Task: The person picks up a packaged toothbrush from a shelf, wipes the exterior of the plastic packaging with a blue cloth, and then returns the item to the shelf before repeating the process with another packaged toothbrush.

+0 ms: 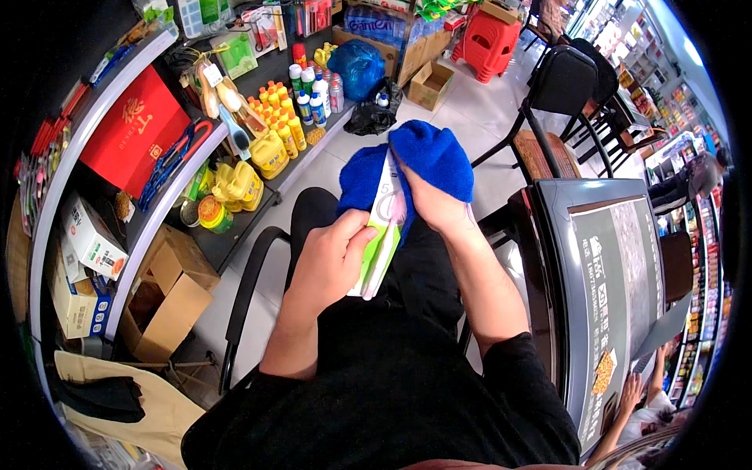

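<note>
My left hand (335, 254) pinches the lower left edge of a slim white and green package (374, 254). A pale pink shape like a toothbrush runs along the package's front. My right hand (435, 205) is wrapped in a blue cloth (431, 157), which covers its fingers. The cloth lies against the upper right side of the package, and more of it shows behind and left of the package's tip. Both hands are held above my lap.
Left stands a shelf with yellow jugs (237, 186), yellow bottles (288, 129) and a red box (129, 129). Below it are cardboard boxes (168, 298). On my right is a counter (548, 204) where another person's hand (629, 392) rests. A black chair (556, 86) and red stools (487, 45) stand ahead.
</note>
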Tool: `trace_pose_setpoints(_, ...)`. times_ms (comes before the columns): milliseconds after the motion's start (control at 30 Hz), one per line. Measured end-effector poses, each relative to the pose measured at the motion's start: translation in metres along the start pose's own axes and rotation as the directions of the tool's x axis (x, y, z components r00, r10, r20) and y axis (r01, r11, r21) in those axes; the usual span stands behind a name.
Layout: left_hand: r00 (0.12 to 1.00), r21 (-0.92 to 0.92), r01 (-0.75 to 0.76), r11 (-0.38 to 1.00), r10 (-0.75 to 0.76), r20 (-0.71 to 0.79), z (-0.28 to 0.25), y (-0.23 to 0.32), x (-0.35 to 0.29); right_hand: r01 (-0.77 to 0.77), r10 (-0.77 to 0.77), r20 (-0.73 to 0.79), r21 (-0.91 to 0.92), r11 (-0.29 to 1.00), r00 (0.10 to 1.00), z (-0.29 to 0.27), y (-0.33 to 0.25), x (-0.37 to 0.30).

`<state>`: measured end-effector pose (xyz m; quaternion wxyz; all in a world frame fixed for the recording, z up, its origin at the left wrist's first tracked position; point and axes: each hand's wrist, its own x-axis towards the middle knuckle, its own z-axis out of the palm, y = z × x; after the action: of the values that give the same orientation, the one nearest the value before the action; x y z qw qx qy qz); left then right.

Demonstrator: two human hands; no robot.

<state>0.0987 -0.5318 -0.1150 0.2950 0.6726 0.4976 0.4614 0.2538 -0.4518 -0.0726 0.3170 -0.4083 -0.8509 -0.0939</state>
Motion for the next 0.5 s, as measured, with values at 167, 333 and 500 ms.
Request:
trace_pose_setpoints(167,0.999,0.023,-0.042,0.999,0.041,0.030,0.001,0.003,0.003,-0.264,0.446,-0.173,0.601,0.754,0.878,0.028,0.012,-0.012)
trace_pose_setpoints(333,0.997,0.130,-0.065,0.989,0.061,0.036,-0.010,-0.002,0.003,-0.199,0.055,0.200,0.826,0.528,0.978,-0.013,0.013,0.007)
trace_pose_setpoints(500,0.993,0.233,-0.097,0.967,0.080,0.084,-0.015,-0.009,0.000,-0.325,-0.027,0.547,0.535,0.780,0.836,-0.035,0.011,0.019)
